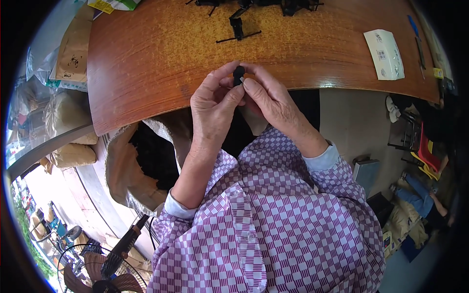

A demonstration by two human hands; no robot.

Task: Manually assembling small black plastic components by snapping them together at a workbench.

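A small black piece point(239, 72) with a rounded top is pinched between my hands just above the table's near edge. My left hand point(213, 100) grips it from the left with thumb and fingers. From the other side, the thumb and fingers of my right hand point(270, 97) close on it, with a tiny light-coloured bit showing by the right thumb. The lower part of the piece is hidden by my fingers. Beyond my hands lies a black T-shaped plastic part point(237, 32) with thin arms. More black parts point(288, 7) are heaped at the far edge of view.
The brown wooden table point(141, 68) has a worn top. On its right lie a white packet point(384, 54) and a blue-handled tool point(415, 29). An open sack point(122, 171) of black pieces stands below left, near a fan point(102, 273). Another person point(422, 195) is far right.
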